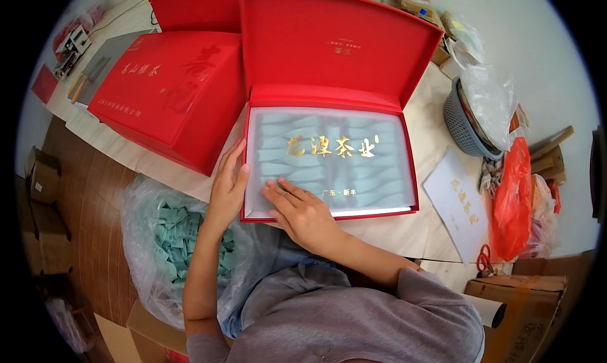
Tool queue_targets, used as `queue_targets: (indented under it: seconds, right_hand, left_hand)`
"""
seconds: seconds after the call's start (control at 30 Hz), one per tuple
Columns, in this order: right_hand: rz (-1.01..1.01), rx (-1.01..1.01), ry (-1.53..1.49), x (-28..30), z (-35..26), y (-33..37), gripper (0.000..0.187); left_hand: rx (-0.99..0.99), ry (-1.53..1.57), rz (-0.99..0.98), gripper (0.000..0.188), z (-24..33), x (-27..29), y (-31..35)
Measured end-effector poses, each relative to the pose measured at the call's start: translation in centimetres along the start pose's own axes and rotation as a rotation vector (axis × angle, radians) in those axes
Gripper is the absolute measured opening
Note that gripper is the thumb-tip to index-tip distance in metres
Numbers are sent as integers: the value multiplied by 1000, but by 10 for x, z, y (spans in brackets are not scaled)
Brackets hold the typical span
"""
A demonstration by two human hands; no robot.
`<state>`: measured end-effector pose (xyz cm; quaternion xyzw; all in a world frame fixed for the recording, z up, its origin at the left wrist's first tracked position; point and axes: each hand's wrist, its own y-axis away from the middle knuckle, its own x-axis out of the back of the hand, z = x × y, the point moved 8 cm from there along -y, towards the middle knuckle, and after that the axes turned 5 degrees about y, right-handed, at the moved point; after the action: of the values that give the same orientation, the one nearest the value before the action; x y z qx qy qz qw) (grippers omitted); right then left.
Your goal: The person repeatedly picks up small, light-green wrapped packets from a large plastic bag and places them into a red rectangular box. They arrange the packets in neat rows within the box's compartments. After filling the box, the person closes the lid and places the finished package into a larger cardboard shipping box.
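A red gift box (411, 167) lies on the table in front of me, its hinged red lid (341, 53) raised at the back. Several pale green sachets sit inside in two columns, under a translucent sheet (341, 173) with gold lettering. My left hand (226, 185) rests along the box's left wall, fingers stretched out and thumb at the rim. Flat on the front left part of the sheet lies my right hand (306, 216), its fingers extended and pointing left. Neither hand is closed around anything.
Stacked red boxes (171, 78) stand at the left. Below them, a clear plastic bag (142, 236) holds many green sachets. To the right are another lettered sheet (458, 205), a grey basket (458, 120), a red plastic bag (513, 199), red scissors (484, 260) and a cardboard box (518, 290).
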<state>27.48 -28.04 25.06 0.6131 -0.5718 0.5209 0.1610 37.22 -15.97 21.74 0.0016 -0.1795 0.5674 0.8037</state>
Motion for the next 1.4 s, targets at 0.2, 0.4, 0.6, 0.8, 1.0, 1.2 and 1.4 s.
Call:
queue_targets:
  seconds: [0.2, 0.4, 0.6, 0.8, 1.0, 1.2, 1.4]
  right_hand:
    - [377, -461, 158, 111, 140, -5, 40]
    - [661, -657, -861, 192, 344, -12, 58]
    - [625, -416, -1369, 182, 318, -24, 57]
    - [136, -361, -1070, 176, 290, 24, 63]
    - [104, -809, -934, 126, 271, 87, 67]
    - [267, -1216, -1169, 99, 230, 110, 48]
    - [270, -1182, -1125, 90, 230, 116, 49]
  left_hand:
    - [93, 173, 50, 45, -10, 2, 10]
    - [242, 339, 86, 51, -15, -12, 33]
    - [327, 724, 122, 58, -33, -6, 50]
    - [340, 828, 161, 63, -39, 11, 67]
    - [280, 872, 107, 65, -28, 3, 72]
    - [236, 667, 61, 60, -14, -17, 72]
    - [277, 584, 122, 63, -8, -16, 103]
